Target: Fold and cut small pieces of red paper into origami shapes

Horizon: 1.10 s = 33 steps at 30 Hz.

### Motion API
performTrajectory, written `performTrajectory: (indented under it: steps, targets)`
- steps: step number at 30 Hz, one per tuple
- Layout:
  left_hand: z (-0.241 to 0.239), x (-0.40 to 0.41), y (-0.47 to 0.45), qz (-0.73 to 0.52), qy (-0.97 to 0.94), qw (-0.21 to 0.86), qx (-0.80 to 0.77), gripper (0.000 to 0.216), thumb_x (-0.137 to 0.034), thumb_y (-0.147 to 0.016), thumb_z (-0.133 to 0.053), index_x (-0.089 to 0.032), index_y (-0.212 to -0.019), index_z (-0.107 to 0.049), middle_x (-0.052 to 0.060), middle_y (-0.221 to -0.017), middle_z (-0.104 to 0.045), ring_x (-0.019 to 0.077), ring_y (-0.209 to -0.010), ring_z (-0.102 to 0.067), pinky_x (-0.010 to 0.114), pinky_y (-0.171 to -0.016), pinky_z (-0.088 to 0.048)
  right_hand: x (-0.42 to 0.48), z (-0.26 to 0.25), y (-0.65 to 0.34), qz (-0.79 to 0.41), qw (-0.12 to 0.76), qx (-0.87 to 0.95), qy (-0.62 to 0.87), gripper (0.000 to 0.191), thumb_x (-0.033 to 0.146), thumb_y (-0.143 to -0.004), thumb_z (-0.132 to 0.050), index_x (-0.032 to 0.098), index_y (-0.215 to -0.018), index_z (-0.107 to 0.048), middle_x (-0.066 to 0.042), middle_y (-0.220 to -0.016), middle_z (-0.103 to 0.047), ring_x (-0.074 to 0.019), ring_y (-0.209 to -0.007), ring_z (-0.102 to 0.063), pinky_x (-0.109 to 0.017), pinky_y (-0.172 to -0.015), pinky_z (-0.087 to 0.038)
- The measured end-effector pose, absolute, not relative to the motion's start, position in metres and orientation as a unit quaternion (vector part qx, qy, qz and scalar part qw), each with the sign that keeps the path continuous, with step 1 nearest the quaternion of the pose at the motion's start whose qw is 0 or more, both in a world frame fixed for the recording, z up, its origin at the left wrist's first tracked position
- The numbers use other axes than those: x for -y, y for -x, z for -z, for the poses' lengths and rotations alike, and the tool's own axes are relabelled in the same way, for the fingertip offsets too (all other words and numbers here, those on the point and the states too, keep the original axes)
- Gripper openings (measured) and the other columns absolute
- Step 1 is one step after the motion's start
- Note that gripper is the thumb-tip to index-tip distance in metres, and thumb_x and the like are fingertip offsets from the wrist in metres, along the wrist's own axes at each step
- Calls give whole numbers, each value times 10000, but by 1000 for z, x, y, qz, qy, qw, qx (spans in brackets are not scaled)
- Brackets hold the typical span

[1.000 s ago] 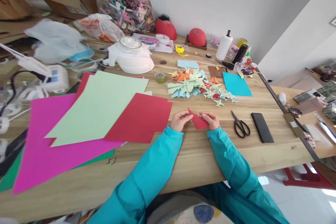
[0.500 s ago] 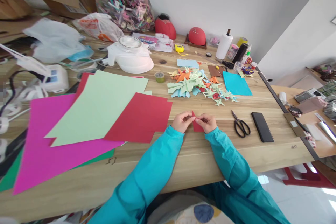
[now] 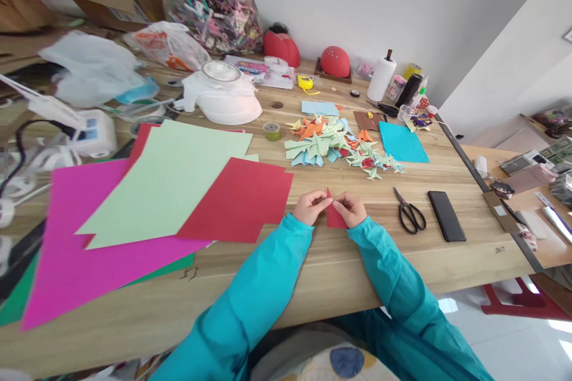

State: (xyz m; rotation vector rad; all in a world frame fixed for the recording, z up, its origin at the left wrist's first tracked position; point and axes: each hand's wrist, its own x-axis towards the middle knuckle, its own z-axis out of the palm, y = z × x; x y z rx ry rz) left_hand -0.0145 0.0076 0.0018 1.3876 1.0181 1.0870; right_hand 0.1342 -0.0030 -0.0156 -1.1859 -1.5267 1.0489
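A small piece of red paper (image 3: pixel 335 218) is pinched between both hands above the wooden table. My left hand (image 3: pixel 309 206) grips its left edge with thumb and fingertips. From the other side, my right hand (image 3: pixel 351 209) pinches the same paper, the two thumbs almost meeting. A pointed tip of the paper sticks up between the fingers, and its lower part hangs below them; the fingers hide its middle. Beyond the hands lies a heap of folded paper stars (image 3: pixel 319 143) in green, orange, blue and red. To the left rest larger red sheets (image 3: pixel 241 202).
Black-handled scissors (image 3: pixel 410 214) and a dark phone (image 3: pixel 447 216) lie to the right. Pale green sheets (image 3: pixel 174 184) overlap a magenta sheet (image 3: pixel 71 262) on the left. A turquoise sheet (image 3: pixel 404 143) and a tape roll (image 3: pixel 271 131) flank the heap. The table's right edge has a dark strip.
My right hand has shifted very slightly left, and the lower part of the red paper reaches a little farther down. Both hands keep their pinch.
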Motion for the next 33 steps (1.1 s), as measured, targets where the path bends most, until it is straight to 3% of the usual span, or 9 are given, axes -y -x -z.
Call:
performTrajectory:
  steps: [6,9,16,24,29,33]
  targets:
    - [1,-7,12,-461,-574,513,-441,317,-407,-669,-597,-161,-506,-482,-34,-509,-451,94,-511,-405,227,-509,-331,2,17,-137,-395,423,668,467,259,408,-753,-519,174,-652,-571,2,-598,-558,-111,-560,-476,-231,-557,-387]
    - [1,-8,12,-489,-555,489,-462,260,-397,-647,-622,-163,-558,-552,-28,-548,-503,104,-545,-432,228,-535,-354,2,15,-135,-390,415,679,465,254,398,-746,-523,175,-633,-568,8,-586,-542,-110,-556,-460,-234,-562,-380]
    - [-2,-9,17,-492,-539,503,-462,308,-420,-705,-571,-166,-533,-599,-4,-566,-556,137,-622,-510,245,-635,-395,5,12,-132,-445,394,661,459,316,477,-701,-562,174,-614,-570,18,-575,-542,-106,-555,-459,-226,-547,-372]
    - [1,-8,13,-474,-542,506,-475,328,-465,-722,-540,-164,-601,-589,-16,-551,-544,121,-577,-487,228,-558,-378,4,12,-132,-444,418,635,473,327,487,-681,-577,177,-582,-540,18,-539,-525,-98,-516,-437,-222,-505,-360]
    - [1,-6,12,-460,-570,489,-474,373,-438,-693,-577,-168,-469,-449,-49,-446,-404,84,-462,-375,219,-461,-299,5,9,-129,-455,427,615,482,338,485,-635,-625,172,-559,-526,25,-504,-509,-87,-479,-417,-217,-473,-335]
    - [3,-6,13,-469,-558,496,-471,367,-412,-721,-547,-167,-457,-483,-38,-452,-430,88,-467,-396,223,-466,-313,6,7,-127,-490,422,596,476,340,490,-615,-638,171,-565,-532,26,-501,-513,-82,-465,-418,-214,-458,-326]
